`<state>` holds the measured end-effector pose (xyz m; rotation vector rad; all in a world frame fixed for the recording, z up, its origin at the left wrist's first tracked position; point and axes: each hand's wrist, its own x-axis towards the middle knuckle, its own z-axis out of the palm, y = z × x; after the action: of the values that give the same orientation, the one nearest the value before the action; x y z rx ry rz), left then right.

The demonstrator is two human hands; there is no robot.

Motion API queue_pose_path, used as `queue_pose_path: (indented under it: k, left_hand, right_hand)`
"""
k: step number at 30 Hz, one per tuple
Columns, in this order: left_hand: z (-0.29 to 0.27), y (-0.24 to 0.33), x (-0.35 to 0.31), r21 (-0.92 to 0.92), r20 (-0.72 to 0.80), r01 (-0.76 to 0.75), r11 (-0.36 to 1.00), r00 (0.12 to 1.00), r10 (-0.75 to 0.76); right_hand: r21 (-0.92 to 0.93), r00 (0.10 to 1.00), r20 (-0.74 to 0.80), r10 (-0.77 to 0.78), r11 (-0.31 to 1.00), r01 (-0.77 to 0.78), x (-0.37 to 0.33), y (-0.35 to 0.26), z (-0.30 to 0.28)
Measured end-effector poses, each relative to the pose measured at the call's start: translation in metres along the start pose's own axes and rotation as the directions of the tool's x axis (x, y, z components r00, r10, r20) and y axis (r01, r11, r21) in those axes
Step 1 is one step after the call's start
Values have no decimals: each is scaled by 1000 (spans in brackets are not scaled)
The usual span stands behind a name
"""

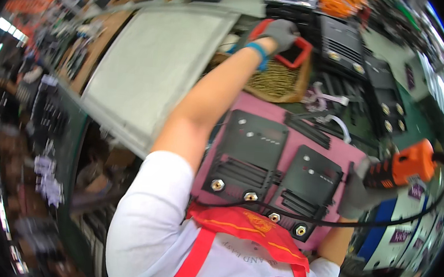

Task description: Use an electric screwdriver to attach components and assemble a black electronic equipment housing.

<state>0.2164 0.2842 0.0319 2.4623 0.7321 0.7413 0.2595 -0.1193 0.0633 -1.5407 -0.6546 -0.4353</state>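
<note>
My right hand (359, 191), in a grey glove, is closed around an orange and black corded power screwdriver (409, 164) at the right. My left arm stretches far forward. Its grey-gloved hand (282, 34) reaches over a red open-topped bin (301, 54); its fingertips are blurred, so their grip is unclear. Below that bin, a box holds a heap of brass-coloured screws (273, 81). In front of my body, two dark grey panels with slots and brass fittings, a left panel (256, 141) and a right panel (311, 172), lie on a pink mat (259, 106).
The screwdriver's black cord (325, 222) runs across the panels' near ends. More dark panels (341, 41) are stacked at the far right. Black strips (312, 129) and white curved pieces (339, 125) lie beyond the mat. A pale board (157, 61) stands to the left.
</note>
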Motion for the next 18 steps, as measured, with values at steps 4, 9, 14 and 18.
queue_pose_path:
  k: [4, 9, 14, 18]
  left_hand:
    - [3, -16, 19, -926, 344, 370, 77, 909, -234]
    - [-43, 12, -53, -687, 533, 304, -660, 828, -174]
    - [-63, 100, -180, -597, 635, 427, -679, 768, -76]
    - [-48, 145, -261, -584, 694, 498, -641, 716, -76]
  right_hand:
    - [-13, 976, 147, -163, 986, 167, 11, -9, -9]
    - [104, 964, 249, 92, 987, -121, 16, -13, -15]
    - [233, 937, 333, 105, 954, -190, 7, -18, -32]
    - [384, 875, 461, 145, 856, -345, 14, -6, -53]
